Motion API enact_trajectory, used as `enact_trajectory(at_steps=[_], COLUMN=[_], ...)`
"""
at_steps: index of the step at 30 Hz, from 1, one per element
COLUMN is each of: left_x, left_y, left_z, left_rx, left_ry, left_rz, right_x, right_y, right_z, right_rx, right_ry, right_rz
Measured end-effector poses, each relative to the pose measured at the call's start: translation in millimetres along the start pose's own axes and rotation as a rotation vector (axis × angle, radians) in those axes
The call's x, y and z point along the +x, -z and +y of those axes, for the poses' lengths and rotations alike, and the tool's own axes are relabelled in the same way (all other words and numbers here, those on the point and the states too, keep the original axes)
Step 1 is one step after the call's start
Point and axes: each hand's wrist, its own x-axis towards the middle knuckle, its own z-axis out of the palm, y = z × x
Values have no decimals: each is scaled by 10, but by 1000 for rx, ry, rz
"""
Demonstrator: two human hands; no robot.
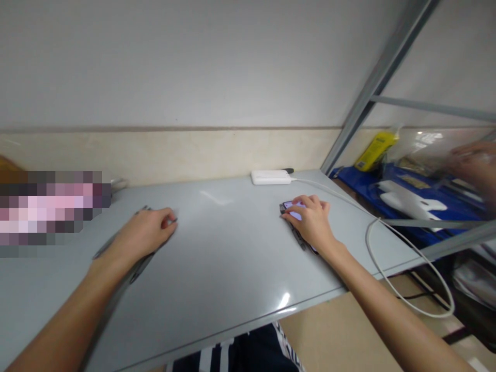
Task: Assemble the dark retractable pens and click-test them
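My left hand (149, 231) rests on the grey table at the left, fingers curled in and thumb near the fingertips. Whatever it may pinch is too small or hidden to name. Thin dark pen-like sticks (142, 267) show from under its palm and wrist, partly covered. On the right, my right hand (315, 222) lies over a smartphone (295, 211) with a lit screen. Its fingers and thumb bend down onto the phone, which lies flat on the table. Much of the phone is hidden beneath the hand.
A white power bank or adapter (271, 177) sits by the wall, its white cable (368, 243) looping over the table's right edge. Metal bars (372, 98) stand at right. Beyond them are a yellow packet (375, 151), a blue surface (362, 188) and another person's blurred hand (475, 157).
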Motion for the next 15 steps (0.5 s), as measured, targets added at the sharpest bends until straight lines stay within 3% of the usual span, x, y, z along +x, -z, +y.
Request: enact_trajectory(at_steps=[15], left_x=[-21], left_y=[-42], left_z=[65], left_rx=[67], left_ry=[-132], left_rz=[31], right_x=[-70], right_y=[196], right_z=[-203], right_rx=[-12], right_ry=[52], right_rz=[-196])
